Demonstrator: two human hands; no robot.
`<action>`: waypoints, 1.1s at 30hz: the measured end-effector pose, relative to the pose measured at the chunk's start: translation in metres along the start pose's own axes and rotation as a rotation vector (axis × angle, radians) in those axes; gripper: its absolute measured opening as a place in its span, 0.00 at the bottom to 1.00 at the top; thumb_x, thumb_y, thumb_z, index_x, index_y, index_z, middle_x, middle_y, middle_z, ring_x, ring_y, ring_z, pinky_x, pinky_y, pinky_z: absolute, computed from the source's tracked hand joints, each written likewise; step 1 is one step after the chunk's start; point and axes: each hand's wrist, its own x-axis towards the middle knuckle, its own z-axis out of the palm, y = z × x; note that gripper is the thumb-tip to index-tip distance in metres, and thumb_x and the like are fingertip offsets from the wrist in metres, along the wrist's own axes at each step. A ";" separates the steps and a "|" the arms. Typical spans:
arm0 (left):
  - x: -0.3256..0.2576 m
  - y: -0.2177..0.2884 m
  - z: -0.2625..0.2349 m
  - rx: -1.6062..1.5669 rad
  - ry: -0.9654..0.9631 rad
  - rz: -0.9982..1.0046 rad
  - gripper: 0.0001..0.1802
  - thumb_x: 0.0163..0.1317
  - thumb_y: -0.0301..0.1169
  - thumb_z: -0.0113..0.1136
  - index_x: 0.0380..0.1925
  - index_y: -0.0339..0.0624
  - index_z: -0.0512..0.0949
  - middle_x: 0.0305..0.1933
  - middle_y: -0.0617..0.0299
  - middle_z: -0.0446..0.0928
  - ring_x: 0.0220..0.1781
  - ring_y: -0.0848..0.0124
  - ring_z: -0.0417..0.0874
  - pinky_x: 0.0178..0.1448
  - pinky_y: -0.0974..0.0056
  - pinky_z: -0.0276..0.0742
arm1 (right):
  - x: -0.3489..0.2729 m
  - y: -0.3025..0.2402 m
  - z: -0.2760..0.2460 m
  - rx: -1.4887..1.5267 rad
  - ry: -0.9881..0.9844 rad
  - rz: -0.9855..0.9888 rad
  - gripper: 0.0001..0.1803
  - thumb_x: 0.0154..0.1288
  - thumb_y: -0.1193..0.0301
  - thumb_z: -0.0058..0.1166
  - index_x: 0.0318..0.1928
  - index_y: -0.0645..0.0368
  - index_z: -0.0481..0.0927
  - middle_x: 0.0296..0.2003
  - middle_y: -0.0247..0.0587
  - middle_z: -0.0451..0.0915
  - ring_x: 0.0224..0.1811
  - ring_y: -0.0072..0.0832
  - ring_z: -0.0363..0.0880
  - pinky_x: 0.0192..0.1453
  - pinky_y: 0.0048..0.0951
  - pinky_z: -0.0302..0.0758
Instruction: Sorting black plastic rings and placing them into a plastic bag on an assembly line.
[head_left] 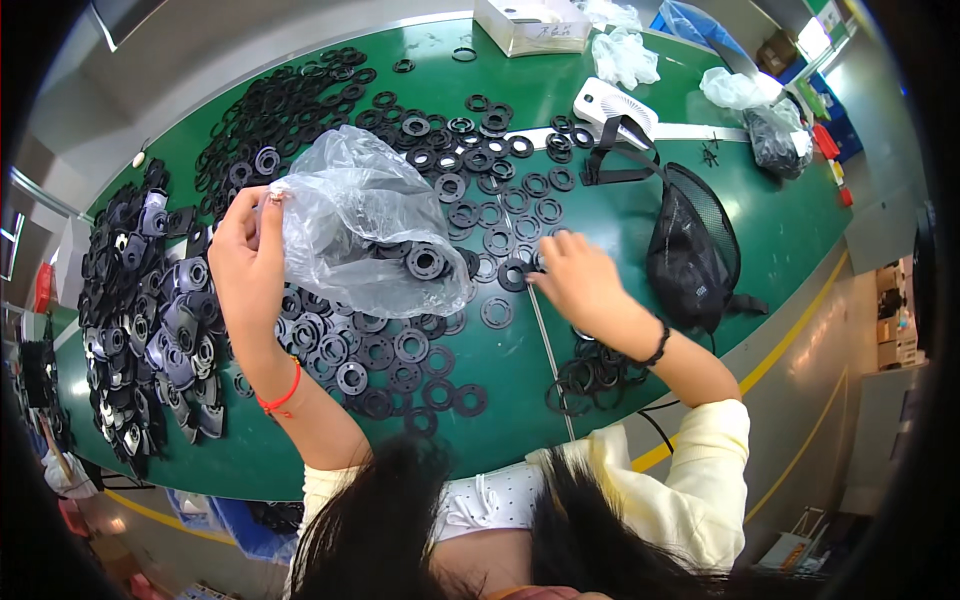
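Observation:
My left hand [248, 262] pinches the edge of a clear plastic bag [355, 205] and holds it up over the table. The mouth of the bag faces right, and several black rings [426, 262] show inside it. To the right of the bag, my right hand [588, 284] is closed, with thumb and fingertips at a black plastic ring [514, 275]. Loose flat black rings [497, 313] lie around and under both hands. Part of the pile behind the bag is hidden.
Black moulded parts [185, 325] are heaped at the left of the green table [510, 375]. Thin black rings [592, 383] lie by the near edge. A black mesh pouch [693, 245], a white fan-like device [612, 105] and a white box [530, 35] stand beyond.

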 end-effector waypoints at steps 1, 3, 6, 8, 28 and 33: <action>0.001 0.000 0.001 0.000 -0.001 0.009 0.10 0.70 0.31 0.54 0.37 0.34 0.77 0.21 0.74 0.66 0.23 0.86 0.57 0.26 0.74 0.49 | -0.005 0.014 0.000 -0.039 -0.084 0.054 0.21 0.56 0.60 0.64 0.41 0.61 0.72 0.39 0.44 0.77 0.44 0.42 0.79 0.44 0.39 0.77; 0.002 0.000 0.001 -0.003 -0.003 0.020 0.10 0.70 0.31 0.54 0.37 0.34 0.77 0.21 0.75 0.65 0.23 0.86 0.57 0.26 0.74 0.49 | -0.014 0.042 -0.002 0.019 -0.236 0.080 0.20 0.54 0.63 0.65 0.41 0.62 0.73 0.36 0.49 0.77 0.39 0.46 0.80 0.41 0.42 0.77; 0.004 -0.003 0.005 -0.019 -0.007 0.026 0.10 0.70 0.31 0.54 0.36 0.34 0.77 0.21 0.75 0.65 0.23 0.86 0.57 0.26 0.73 0.49 | -0.016 0.074 -0.002 0.385 -0.322 0.017 0.12 0.55 0.73 0.62 0.39 0.65 0.76 0.29 0.53 0.81 0.31 0.45 0.81 0.37 0.39 0.78; 0.003 -0.002 0.003 -0.019 -0.010 0.022 0.10 0.70 0.31 0.53 0.36 0.34 0.77 0.21 0.75 0.64 0.23 0.86 0.56 0.26 0.73 0.49 | -0.018 0.089 0.002 0.672 -0.311 0.011 0.09 0.56 0.79 0.54 0.39 0.67 0.77 0.24 0.48 0.82 0.26 0.39 0.83 0.32 0.32 0.78; 0.003 -0.005 0.006 -0.029 -0.017 0.022 0.10 0.70 0.32 0.53 0.38 0.35 0.78 0.21 0.75 0.65 0.23 0.86 0.57 0.26 0.74 0.49 | -0.013 0.032 0.026 0.643 -0.091 -0.029 0.08 0.59 0.74 0.59 0.36 0.64 0.76 0.31 0.48 0.78 0.35 0.47 0.80 0.41 0.41 0.76; 0.001 0.007 0.004 0.011 -0.017 0.015 0.10 0.70 0.32 0.54 0.38 0.34 0.78 0.21 0.75 0.65 0.23 0.86 0.57 0.26 0.74 0.49 | -0.020 0.077 -0.015 0.459 -0.241 -0.063 0.08 0.56 0.76 0.61 0.36 0.65 0.77 0.30 0.48 0.80 0.33 0.42 0.82 0.40 0.37 0.78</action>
